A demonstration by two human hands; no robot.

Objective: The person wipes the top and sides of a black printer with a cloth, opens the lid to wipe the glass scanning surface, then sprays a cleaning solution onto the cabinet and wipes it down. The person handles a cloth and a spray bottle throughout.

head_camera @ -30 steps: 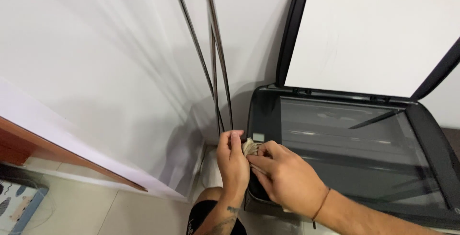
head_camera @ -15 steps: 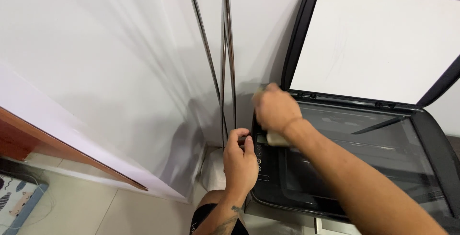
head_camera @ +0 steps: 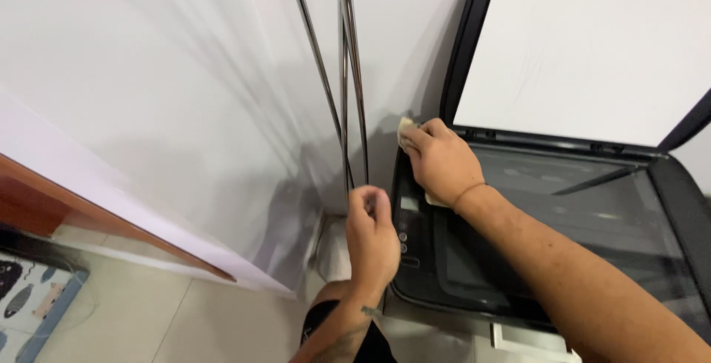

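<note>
A black flatbed scanner-printer (head_camera: 670, 185) stands against the wall with its lid (head_camera: 585, 44) raised, white pad facing me, and the glass (head_camera: 563, 222) exposed. My right hand (head_camera: 438, 159) presses a small beige cloth (head_camera: 406, 127) onto the scanner's back left corner, near the lid hinge. My left hand (head_camera: 372, 237) hovers at the scanner's left edge, beside the button panel (head_camera: 404, 237), fingers loosely curled with nothing in them.
Several thin black cables (head_camera: 346, 81) run down the white wall just left of the scanner. A wood-edged white panel (head_camera: 89, 200) slants at the left. Pale floor tiles (head_camera: 185, 318) and a patterned mat (head_camera: 33, 300) lie below.
My right hand left the scanner's front left corner, where both hands held the cloth, and carried the cloth up to the back left corner. My left hand let go and stayed by the edge.
</note>
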